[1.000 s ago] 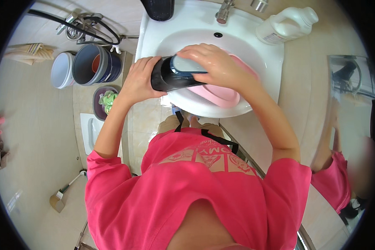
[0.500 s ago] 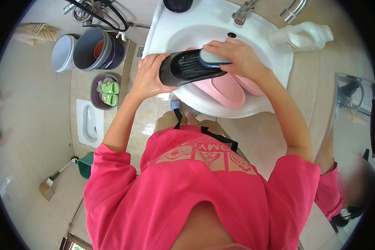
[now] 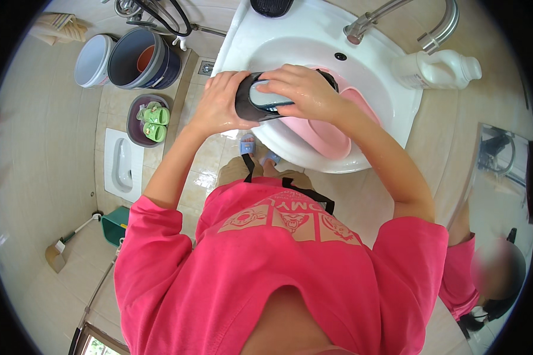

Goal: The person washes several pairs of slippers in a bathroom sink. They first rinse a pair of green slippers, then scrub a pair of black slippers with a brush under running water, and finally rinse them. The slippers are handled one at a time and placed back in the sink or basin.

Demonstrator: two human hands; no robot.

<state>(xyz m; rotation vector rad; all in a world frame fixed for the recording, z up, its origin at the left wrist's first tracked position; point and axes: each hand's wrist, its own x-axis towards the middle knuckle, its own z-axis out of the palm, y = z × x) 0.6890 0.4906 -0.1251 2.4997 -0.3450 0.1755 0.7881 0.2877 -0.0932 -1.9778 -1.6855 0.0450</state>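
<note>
I'm mid-scrub: my left hand (image 3: 219, 106) clamps its fingers round the heel end of a black shoe (image 3: 260, 109) held over the near-left part of the white sink (image 3: 314, 44), while my right hand (image 3: 305, 89) closes its fingers on a pale brush (image 3: 265, 94) against it. Next, I judge, turn the shoe. A white plastic bottle (image 3: 435, 68) lies on the sink's right rim, a pink basin (image 3: 323, 130) beneath

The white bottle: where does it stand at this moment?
In the head view the white bottle lies on its side on the sink rim at upper right, just below the tap and right of the right hand.
</note>
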